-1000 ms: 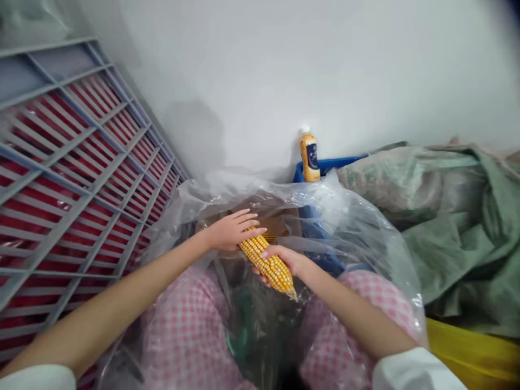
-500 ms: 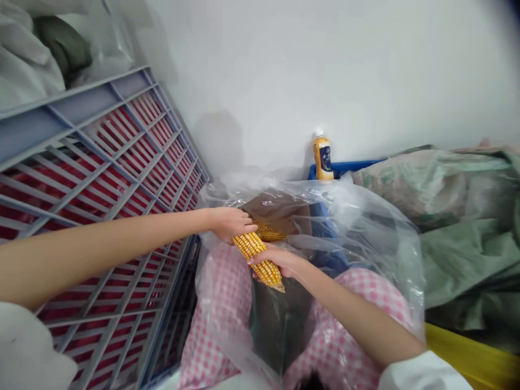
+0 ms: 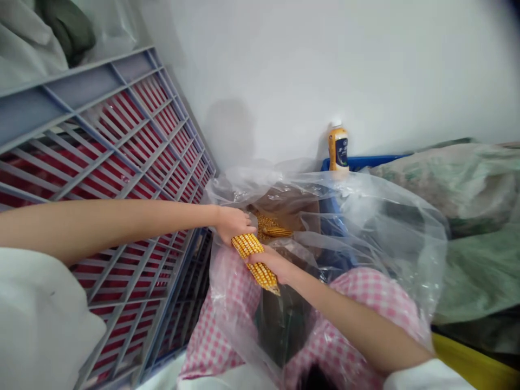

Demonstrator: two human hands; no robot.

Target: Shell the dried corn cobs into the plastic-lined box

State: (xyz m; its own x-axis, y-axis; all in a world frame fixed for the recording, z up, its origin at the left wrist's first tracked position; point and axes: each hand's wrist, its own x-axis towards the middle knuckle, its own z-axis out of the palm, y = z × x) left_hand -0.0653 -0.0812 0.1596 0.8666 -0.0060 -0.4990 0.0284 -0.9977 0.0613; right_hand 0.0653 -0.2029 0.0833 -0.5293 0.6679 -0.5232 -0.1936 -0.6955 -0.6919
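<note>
Both my hands grip one yellow corn cob (image 3: 255,259) over the mouth of a clear plastic bag (image 3: 365,216) that lies across my lap. My left hand (image 3: 232,223) is closed round the cob's upper end. My right hand (image 3: 273,262) is wrapped round its lower part, and the pointed tip sticks out below it. More corn (image 3: 273,227) lies inside the bag just behind my hands.
Stacked grey-blue slatted crates (image 3: 114,141) with red contents stand at the left. A yellow-orange bottle (image 3: 338,146) stands on a blue bin rim (image 3: 365,161) by the white wall. Green sacks (image 3: 467,216) fill the right. A yellow edge (image 3: 475,363) shows at bottom right.
My left hand went from lying flat on the cob to closing round its upper end. The view has swung left, bringing more of the crates in.
</note>
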